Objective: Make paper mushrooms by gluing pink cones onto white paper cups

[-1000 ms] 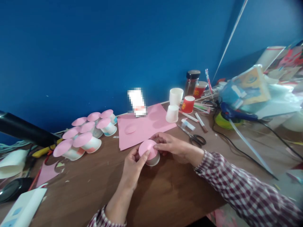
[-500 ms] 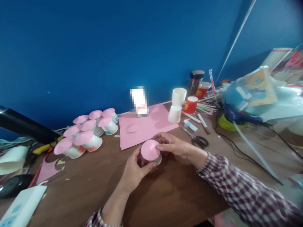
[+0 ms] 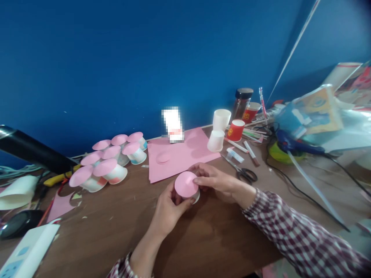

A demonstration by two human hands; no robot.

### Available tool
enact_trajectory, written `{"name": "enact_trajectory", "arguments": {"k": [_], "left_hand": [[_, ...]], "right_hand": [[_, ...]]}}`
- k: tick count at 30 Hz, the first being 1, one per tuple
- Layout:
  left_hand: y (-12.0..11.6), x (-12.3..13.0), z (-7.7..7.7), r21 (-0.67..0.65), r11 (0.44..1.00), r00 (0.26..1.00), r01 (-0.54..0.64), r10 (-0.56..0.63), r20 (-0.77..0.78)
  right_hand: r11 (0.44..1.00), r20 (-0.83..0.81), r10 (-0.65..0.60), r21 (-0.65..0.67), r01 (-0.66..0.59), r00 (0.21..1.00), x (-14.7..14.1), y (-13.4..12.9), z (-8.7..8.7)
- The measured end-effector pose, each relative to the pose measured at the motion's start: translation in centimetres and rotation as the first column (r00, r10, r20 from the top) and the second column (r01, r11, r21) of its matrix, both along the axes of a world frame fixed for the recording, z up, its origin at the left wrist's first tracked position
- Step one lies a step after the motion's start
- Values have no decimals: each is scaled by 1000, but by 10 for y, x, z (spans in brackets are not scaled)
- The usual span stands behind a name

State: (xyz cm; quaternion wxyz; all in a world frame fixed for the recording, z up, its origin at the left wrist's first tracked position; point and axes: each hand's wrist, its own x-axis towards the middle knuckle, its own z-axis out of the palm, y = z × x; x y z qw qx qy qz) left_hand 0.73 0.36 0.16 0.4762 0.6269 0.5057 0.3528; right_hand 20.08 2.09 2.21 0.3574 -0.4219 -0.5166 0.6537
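A round pink paper disc, slightly cone-shaped, lies on top of a small paper cup in front of me. My left hand is closed around the left and near side of the cup, its thumb below the disc. With thumb and fingers, my right hand pinches the disc's right edge; its other fingers curl behind, partly hidden. Most of the cup is covered by the disc and my fingers. Just beyond, pink paper sheets lie flat, with cut pink circles on them.
Several cups with pink tops stand at left. White cups, a red cup, scissors and a dark-lidded jar are at right. A glue gun trails a cord. A power strip lies near left.
The view has shifted slightly, so everything sits a little further right. Both hands keep nearly the same hold on the cup and disc.
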Motion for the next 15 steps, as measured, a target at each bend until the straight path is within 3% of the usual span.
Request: {"name": "enact_trajectory", "arguments": {"k": [15], "left_hand": [[-2,2,1,0,1000,996,-14,14,-93]], "right_hand": [[998,-16,65,18,-65,998,6,0,1]]}}
